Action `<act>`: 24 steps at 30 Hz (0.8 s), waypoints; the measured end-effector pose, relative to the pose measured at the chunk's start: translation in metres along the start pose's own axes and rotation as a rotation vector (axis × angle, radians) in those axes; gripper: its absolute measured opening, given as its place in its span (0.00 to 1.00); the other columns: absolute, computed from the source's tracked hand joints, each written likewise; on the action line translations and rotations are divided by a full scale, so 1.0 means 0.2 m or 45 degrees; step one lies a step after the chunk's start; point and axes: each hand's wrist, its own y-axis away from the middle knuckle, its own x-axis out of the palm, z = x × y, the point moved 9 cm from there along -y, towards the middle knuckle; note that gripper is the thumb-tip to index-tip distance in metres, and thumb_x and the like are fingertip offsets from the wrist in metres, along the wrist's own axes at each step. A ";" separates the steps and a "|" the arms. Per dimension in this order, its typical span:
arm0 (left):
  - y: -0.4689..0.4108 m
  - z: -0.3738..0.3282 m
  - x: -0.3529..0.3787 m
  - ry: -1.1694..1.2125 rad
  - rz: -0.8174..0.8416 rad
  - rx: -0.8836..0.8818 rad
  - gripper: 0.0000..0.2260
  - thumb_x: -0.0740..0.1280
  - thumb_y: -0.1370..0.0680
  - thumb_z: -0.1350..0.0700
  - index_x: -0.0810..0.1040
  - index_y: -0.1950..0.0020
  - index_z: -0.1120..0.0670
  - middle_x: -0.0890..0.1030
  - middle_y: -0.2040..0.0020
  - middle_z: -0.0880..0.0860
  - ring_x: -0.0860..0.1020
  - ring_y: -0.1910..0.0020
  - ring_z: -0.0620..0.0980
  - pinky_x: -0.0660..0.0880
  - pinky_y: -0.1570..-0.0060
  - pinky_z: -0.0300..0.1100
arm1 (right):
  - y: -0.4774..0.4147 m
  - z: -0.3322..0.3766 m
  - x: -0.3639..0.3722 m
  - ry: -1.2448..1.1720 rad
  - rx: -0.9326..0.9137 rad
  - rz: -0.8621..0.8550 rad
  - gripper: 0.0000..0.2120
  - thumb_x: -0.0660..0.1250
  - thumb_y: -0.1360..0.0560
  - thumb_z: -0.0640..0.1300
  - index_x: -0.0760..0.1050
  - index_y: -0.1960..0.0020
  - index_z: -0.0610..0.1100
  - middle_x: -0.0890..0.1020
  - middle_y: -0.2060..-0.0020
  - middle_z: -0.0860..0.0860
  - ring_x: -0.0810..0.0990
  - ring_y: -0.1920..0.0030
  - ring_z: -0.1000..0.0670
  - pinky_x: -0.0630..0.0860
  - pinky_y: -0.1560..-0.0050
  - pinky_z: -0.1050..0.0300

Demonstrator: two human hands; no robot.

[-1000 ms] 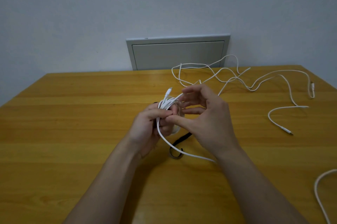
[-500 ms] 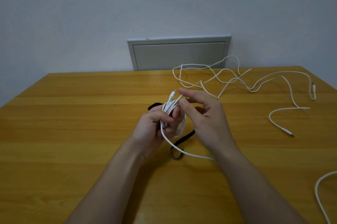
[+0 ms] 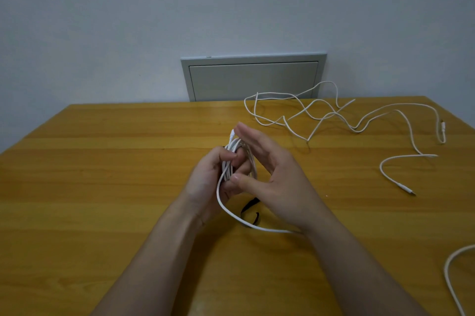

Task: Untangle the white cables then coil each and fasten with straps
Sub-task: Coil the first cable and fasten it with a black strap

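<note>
Head view: the left hand (image 3: 205, 182) curls its fingers around the coiled cable (image 3: 235, 146), above the bench (image 3: 102, 161). The right hand (image 3: 277, 182) is wide open, with its thumb touching this coil. The black strap (image 3: 250, 209) lies just below the coil. 1 loose cable (image 3: 380, 167) lies well to the right of the coil.

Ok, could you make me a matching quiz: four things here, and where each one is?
1 coiled cable
2 loose cable
3 black strap
4 grey panel

a on the wall behind the table
b gripped in the left hand
c sprawled across the table's far right
d on the table beneath the right hand

Pairs: 1-b, 2-c, 3-d, 4-a
</note>
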 end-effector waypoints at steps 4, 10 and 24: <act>-0.01 -0.04 -0.05 0.001 -0.184 0.148 0.05 0.58 0.22 0.60 0.70 0.57 0.57 0.69 0.71 0.54 0.66 0.75 0.47 0.66 0.71 0.37 | 0.02 0.08 -0.11 0.100 -0.151 -0.370 0.28 0.77 0.30 0.38 0.74 0.33 0.48 0.80 0.38 0.57 0.79 0.37 0.56 0.78 0.41 0.57; 0.02 -0.15 -0.11 -0.260 -0.315 0.480 0.09 0.59 0.15 0.57 0.69 0.54 0.57 0.70 0.69 0.52 0.71 0.70 0.49 0.71 0.66 0.41 | 0.01 0.00 -0.03 -0.177 0.250 0.020 0.11 0.75 0.25 0.40 0.75 0.48 0.40 0.82 0.70 0.43 0.77 0.75 0.48 0.72 0.74 0.61; 0.03 -0.18 -0.09 0.102 -0.185 0.446 0.04 0.62 0.19 0.60 0.76 0.47 0.58 0.66 0.70 0.49 0.66 0.76 0.44 0.67 0.71 0.36 | 0.02 -0.18 -0.08 0.469 0.457 -0.028 0.03 0.73 0.26 0.45 0.84 0.58 0.50 0.85 0.71 0.52 0.84 0.69 0.54 0.83 0.59 0.50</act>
